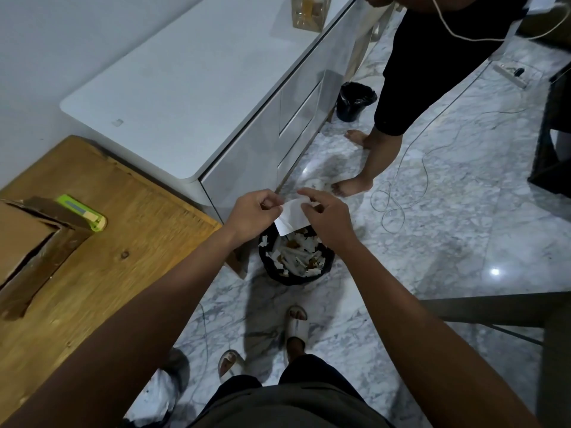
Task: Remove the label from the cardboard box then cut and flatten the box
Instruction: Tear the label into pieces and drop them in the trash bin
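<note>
Both hands, left hand [251,213] and right hand [326,216], have their fingers pinched on the white label [292,218] over the bin [296,261], likely for discarding; cardboard box [27,239] waits far left on the bench [139,242]

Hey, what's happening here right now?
A person holds a white label between the left hand and the right hand, above a black bin full of paper scraps. The cardboard box sits uncut on the wooden table, a green cutter behind it. Someone else stands nearby.
</note>
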